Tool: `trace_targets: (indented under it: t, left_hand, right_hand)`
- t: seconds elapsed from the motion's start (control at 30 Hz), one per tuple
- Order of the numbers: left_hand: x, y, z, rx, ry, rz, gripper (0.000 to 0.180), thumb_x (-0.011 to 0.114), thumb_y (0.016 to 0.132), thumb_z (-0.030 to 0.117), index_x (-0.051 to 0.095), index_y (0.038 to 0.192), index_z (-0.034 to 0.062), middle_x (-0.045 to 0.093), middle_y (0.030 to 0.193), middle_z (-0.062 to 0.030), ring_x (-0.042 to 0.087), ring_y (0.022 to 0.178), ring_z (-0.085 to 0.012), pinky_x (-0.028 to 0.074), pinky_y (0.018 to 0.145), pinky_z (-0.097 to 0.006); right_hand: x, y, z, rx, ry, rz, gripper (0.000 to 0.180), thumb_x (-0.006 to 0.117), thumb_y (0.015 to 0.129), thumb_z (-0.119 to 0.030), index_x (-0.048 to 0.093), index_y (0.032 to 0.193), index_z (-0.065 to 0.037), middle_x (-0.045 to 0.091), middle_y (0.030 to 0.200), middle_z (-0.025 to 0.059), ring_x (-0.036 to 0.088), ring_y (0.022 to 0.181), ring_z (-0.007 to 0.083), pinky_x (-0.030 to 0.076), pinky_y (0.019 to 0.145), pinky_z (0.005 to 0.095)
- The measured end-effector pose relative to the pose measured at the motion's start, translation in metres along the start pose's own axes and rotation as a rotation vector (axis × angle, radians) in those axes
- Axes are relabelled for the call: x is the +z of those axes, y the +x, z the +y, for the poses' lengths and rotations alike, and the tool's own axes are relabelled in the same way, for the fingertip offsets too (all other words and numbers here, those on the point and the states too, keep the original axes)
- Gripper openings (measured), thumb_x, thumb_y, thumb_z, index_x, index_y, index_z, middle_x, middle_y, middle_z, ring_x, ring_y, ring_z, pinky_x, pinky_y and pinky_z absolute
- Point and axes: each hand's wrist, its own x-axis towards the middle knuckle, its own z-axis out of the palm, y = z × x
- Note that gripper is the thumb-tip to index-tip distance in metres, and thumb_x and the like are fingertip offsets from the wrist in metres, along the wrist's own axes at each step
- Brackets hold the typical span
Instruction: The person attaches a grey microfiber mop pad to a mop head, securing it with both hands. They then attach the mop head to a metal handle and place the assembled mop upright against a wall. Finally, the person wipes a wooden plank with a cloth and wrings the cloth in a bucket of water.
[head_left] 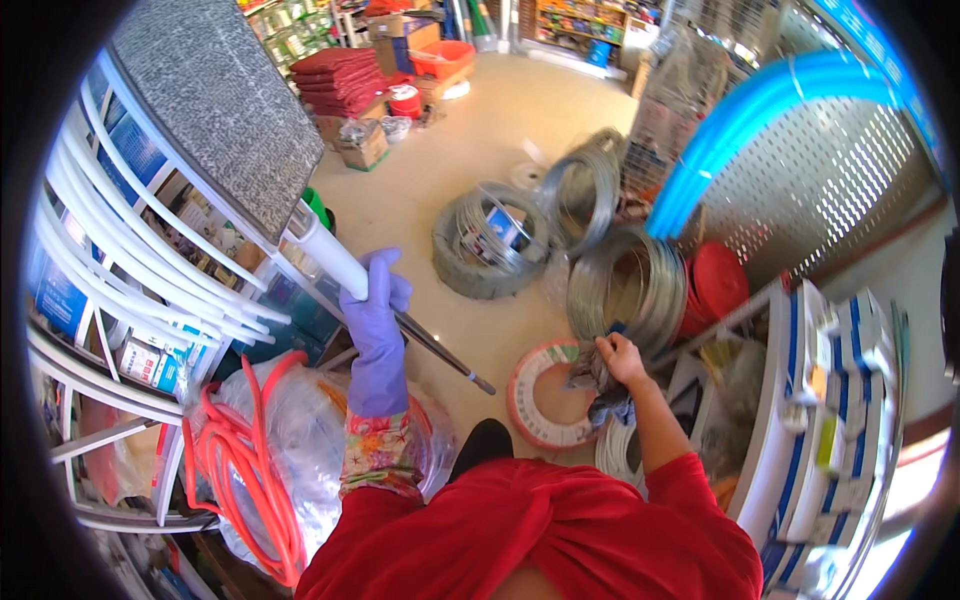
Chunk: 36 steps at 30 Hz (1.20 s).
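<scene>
1. Left hand [378, 300] in purple glove, fingers wrapped around a white tube [328, 255], gripping it near its lower end; tube slants up-left toward a grey mat [215, 100].
2. Thin dark rod [445, 355] runs down-right from the gloved hand over the floor [480, 130].
3. Right hand [620, 360] bare, fingers closed on a grey rag [600, 385], just beside a steel wire coil [625, 290].
4. Orange hose [245, 470] lies on a plastic bag lower left.
</scene>
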Motion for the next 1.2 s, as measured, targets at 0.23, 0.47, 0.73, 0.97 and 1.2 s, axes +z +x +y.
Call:
trace_targets:
  t: [0.23,0.47,0.73,0.97,1.2]
  left_hand:
    - [0.039,0.141,-0.058,0.036,-0.016,0.151,0.017,0.060,0.091,0.019,0.064,0.096,0.0034,0.057,0.061,-0.0024,0.051,0.049,-0.0087,0.039,0.045,-0.021]
    - [0.079,0.340,-0.106,-0.098,0.051,0.188,0.020,0.066,0.086,0.019,0.061,0.094,0.0017,0.059,0.062,-0.0056,0.053,0.048,-0.0108,0.043,0.044,-0.023]
    - [0.133,0.506,-0.190,0.007,-0.151,0.077,0.027,0.068,0.086,0.011,0.053,0.107,0.0028,0.057,0.080,-0.0030,0.054,0.061,-0.0081,0.043,0.049,-0.023]
    - [0.168,0.625,-0.259,0.242,-0.053,0.010,0.049,0.066,0.085,0.006,0.043,0.127,-0.0016,0.059,0.106,-0.0087,0.059,0.095,-0.0160,0.049,0.083,-0.029]
    - [0.158,0.776,-0.316,0.317,0.029,-0.131,0.058,0.064,0.082,0.001,0.042,0.136,0.0028,0.049,0.116,-0.0117,0.053,0.109,-0.0208,0.044,0.092,-0.033]
  right_hand:
    - [0.080,0.187,-0.099,-0.136,-0.036,-0.185,0.045,0.060,0.085,-0.047,0.063,0.101,-0.004,0.065,0.096,0.0246,0.062,0.093,0.0414,0.048,0.080,0.0460]
    - [0.127,0.364,-0.261,-0.407,0.018,-0.256,0.056,0.063,0.085,-0.044,0.050,0.125,-0.007,0.065,0.099,0.0251,0.063,0.095,0.0394,0.050,0.082,0.0437]
    - [0.102,0.504,-0.411,-0.731,0.070,-0.232,0.057,0.065,0.085,-0.042,0.052,0.128,-0.007,0.065,0.096,0.0258,0.063,0.093,0.0400,0.050,0.081,0.0437]
    - [0.120,0.640,-0.535,-0.859,0.004,-0.155,0.057,0.065,0.084,-0.044,0.054,0.126,-0.007,0.067,0.090,0.0212,0.065,0.088,0.0386,0.051,0.077,0.0445]
    - [0.202,0.799,-0.609,-0.776,0.060,-0.199,0.059,0.069,0.081,-0.046,0.056,0.119,-0.004,0.068,0.092,0.0201,0.067,0.087,0.0356,0.051,0.075,0.0430]
